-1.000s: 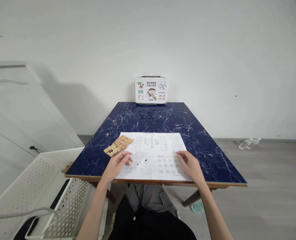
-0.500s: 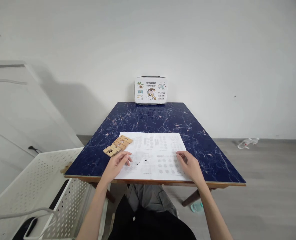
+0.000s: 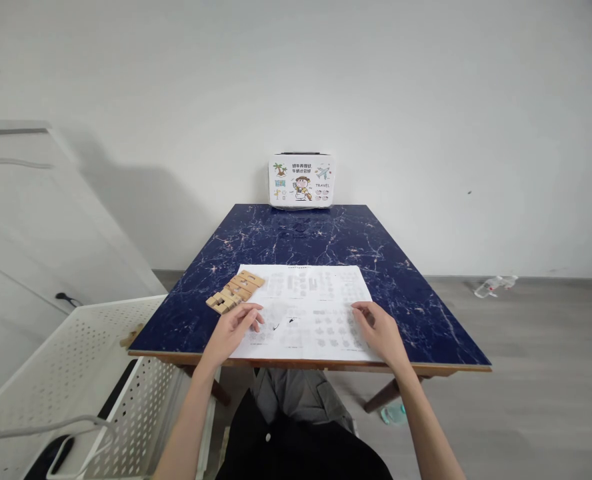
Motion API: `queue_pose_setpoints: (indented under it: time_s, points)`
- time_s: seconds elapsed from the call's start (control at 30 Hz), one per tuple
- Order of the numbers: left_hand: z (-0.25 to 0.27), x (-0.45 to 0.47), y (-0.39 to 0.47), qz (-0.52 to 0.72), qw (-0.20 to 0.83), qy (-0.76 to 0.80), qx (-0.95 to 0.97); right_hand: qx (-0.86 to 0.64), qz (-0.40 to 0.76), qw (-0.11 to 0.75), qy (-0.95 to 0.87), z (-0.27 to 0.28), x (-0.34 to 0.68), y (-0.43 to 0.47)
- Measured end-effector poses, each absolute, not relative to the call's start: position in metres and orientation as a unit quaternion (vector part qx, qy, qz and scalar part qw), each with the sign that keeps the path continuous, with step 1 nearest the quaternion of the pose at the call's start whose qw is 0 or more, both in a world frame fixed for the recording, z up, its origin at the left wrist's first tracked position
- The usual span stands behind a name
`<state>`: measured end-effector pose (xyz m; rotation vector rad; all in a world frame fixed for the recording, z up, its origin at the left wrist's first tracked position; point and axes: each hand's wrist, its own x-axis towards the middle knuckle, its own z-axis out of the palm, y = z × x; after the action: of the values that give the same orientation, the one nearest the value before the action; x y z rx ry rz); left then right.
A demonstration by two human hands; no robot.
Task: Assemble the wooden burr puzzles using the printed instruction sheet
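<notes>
A white printed sheet with rows of small grey diagrams and two dark marks lies at the near edge of the blue marbled table. On its left side rests my left hand, fingers loosely bent and apart, holding nothing. Just beyond that hand, several notched wooden puzzle pieces lie close together, partly over the sheet's left edge. My right hand rests on the sheet's right edge, loosely curved with the thumb apart from the fingers; nothing shows in its grasp.
A white cartoon-printed case stands at the table's far end, by the wall. White perforated baskets with a cable are at the lower left. A clear plastic item lies on the floor to the right.
</notes>
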<state>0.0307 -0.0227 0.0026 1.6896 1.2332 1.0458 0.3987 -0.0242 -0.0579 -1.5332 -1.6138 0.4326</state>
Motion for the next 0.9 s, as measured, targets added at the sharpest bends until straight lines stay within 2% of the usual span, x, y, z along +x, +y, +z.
queue_pose_setpoints:
  time_s: [0.7,0.83,0.9]
  points:
    - [0.0014,0.0308,-0.0233,0.418,0.378,0.481,0.672,-0.614,0.175,0.421,-0.644,-0.0581,0.3989,-0.0251]
    - [-0.0023,0.0313,-0.0254,0.417,0.349,0.487,0.683,-0.614,0.173,0.424,-0.642,-0.0581,0.3989,-0.0253]
    - [-0.0038,0.0319,-0.0285,0.435,0.291,0.506,0.685,-0.614,0.177,0.423,-0.642,-0.0583,0.3993,-0.0251]
